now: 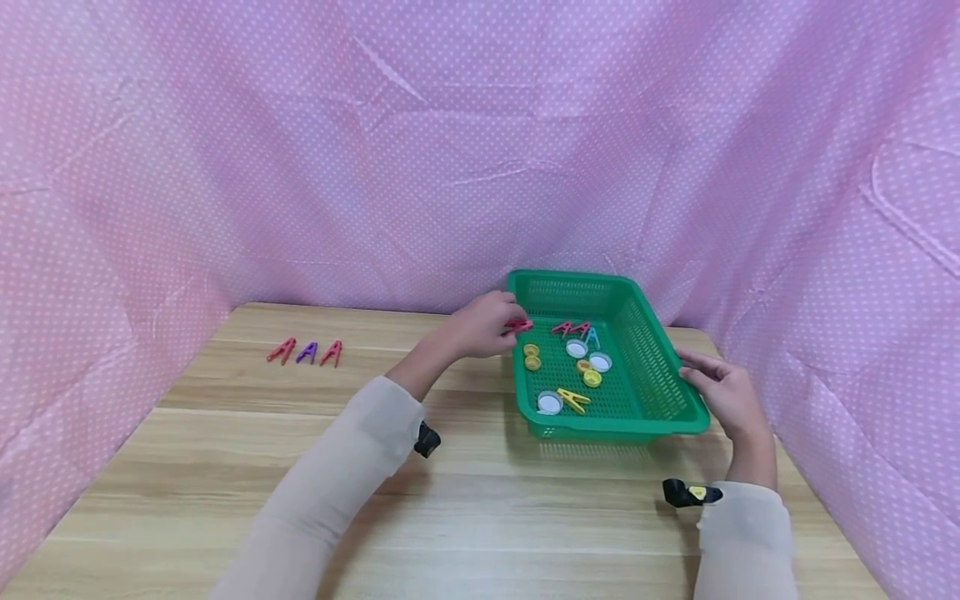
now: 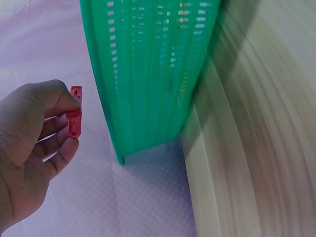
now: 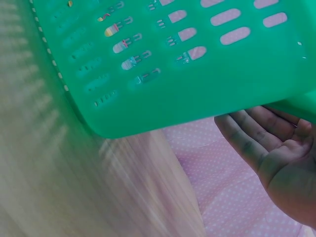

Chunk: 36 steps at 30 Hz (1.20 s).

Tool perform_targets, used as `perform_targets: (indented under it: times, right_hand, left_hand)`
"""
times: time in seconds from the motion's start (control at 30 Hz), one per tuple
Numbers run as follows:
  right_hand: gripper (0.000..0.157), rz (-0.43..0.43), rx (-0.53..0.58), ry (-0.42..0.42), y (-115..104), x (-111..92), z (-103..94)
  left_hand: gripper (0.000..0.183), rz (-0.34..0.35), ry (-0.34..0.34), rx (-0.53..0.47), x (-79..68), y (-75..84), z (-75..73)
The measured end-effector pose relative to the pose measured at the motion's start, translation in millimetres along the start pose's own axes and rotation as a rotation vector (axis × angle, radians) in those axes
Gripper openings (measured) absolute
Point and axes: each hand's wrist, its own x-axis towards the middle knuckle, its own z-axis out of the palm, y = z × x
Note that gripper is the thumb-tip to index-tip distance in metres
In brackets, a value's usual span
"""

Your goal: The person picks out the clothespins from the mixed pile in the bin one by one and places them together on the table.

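Observation:
My left hand pinches a red clothespin between thumb and fingers, over the left rim of a green plastic basket. In the left wrist view the clothespin is seen narrow side on, beside the basket's outer wall. My right hand holds the basket's right rim, fingers under the edge. Inside the basket lie two red clothespins, a light blue clothespin, a yellow clothespin, several yellow caps and white round lids.
On the left of the wooden table two red clothespins and a purple clothespin lie in a row. Pink dotted cloth hangs behind the table and along both sides.

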Motion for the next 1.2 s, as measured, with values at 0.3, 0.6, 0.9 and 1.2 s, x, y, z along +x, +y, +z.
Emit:
perform_targets:
  times: [0.3, 0.6, 0.9, 1.2]
  right_hand:
    - [0.051, 0.003, -0.028, 0.004, -1, -1, 0.2]
    - [0.049, 0.007, -0.041, 0.005, 1, 3, -0.7]
    - [0.05, -0.005, -0.009, 0.008, 1, 2, -0.2]
    - [0.05, -0.014, 0.001, 0.01, 2, 2, -0.2]
  left_hand:
    - [0.02, -0.023, 0.101, -0.045, -29.4, -24.0, -0.4]
    - [0.02, -0.065, 0.16, -0.048, -61.1, -47.0, 2.3]
    - [0.03, -0.209, 0.187, -0.091, -92.0, -64.1, 5.2]
    - [0.034, -0.339, 0.191, -0.112, -119.9, -80.9, 12.3]
